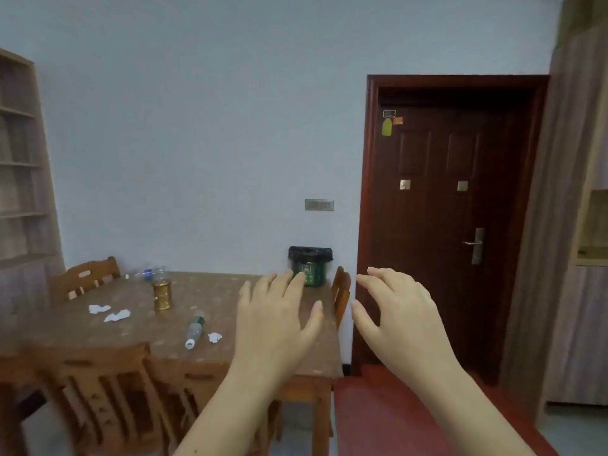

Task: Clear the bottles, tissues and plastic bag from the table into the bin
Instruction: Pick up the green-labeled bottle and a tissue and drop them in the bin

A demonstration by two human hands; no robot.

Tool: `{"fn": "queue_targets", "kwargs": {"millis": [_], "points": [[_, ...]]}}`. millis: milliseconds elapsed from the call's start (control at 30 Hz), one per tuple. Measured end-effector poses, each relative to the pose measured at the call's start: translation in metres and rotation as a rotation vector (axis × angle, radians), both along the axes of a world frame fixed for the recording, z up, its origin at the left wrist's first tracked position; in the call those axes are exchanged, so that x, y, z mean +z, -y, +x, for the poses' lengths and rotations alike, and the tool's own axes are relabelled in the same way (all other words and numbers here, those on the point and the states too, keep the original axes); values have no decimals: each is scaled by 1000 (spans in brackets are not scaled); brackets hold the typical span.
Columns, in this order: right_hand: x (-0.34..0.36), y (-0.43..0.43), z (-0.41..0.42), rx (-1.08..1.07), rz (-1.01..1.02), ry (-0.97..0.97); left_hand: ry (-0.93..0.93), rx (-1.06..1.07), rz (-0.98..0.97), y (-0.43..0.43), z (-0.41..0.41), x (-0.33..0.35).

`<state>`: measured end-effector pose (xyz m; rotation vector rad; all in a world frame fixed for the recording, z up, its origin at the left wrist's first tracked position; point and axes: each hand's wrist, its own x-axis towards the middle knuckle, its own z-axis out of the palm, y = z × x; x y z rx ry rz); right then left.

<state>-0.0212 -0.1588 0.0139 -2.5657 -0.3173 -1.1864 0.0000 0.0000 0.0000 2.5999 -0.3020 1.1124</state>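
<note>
On the brown table [98, 330] a clear plastic bottle [194, 328] with a green label lies on its side. A second clear bottle [149, 273] lies at the far edge. Two crumpled tissues [98, 308] [117, 315] rest at the left and a small one [214, 337] lies beside the near bottle. A green bin [311, 266] with a black liner stands by the wall behind the table. My left hand [276, 320] hovers over the table's right end, fingers spread and holding nothing. My right hand [393, 312] floats right of the table, also spread. I see no plastic bag.
A gold metal canister [162, 295] stands on the table. Wooden chairs sit at the near side [108, 390], the far left [85, 278] and the right end [341, 294]. A dark red door [444, 209] is at the right, a shelf unit [19, 159] at the left.
</note>
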Motion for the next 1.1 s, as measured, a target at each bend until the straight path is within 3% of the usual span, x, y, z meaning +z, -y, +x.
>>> {"fn": "queue_targets", "kwargs": {"millis": [267, 633, 1100], "points": [[-27, -72, 27, 83, 13, 3, 46, 37, -5, -75, 13, -37], [-83, -161, 74, 222, -6, -172, -115, 140, 16, -159, 37, -97], [-124, -214, 242, 361, -37, -303, -230, 241, 80, -207, 177, -118]]}}
